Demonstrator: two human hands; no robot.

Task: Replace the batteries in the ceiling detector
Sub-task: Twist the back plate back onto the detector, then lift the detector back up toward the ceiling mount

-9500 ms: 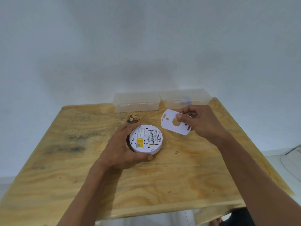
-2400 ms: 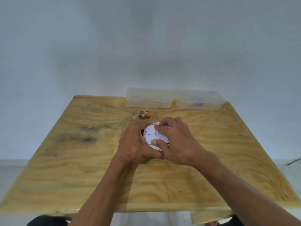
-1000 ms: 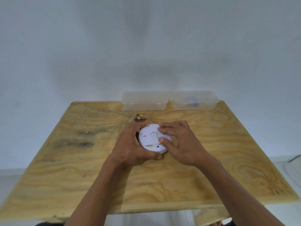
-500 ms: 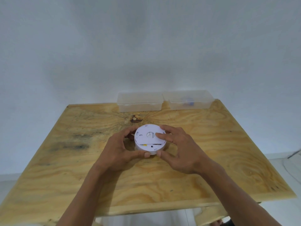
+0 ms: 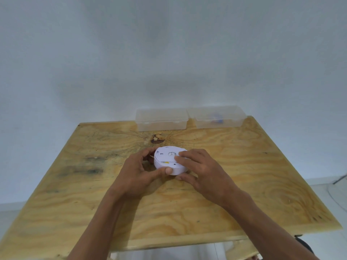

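While the detector [image 5: 170, 162] sits back-side up near the middle of the wooden table [image 5: 244, 184], both hands are closed around it: the left hand [image 5: 137, 173] cups its left edge with the thumb pressed against the near rim, and the right hand [image 5: 201, 171] lays fingers across the back plate [image 5: 167, 156] with its thumb at the near side. No batteries show, so they seem to be already inside, and a thin gap with a yellow sliver along the plate's near edge suggests the plate is not fully seated. What appears left is locking that plate home. Two clear plastic boxes [image 5: 161, 120] stand closed at the table's far edge, well apart from the hands
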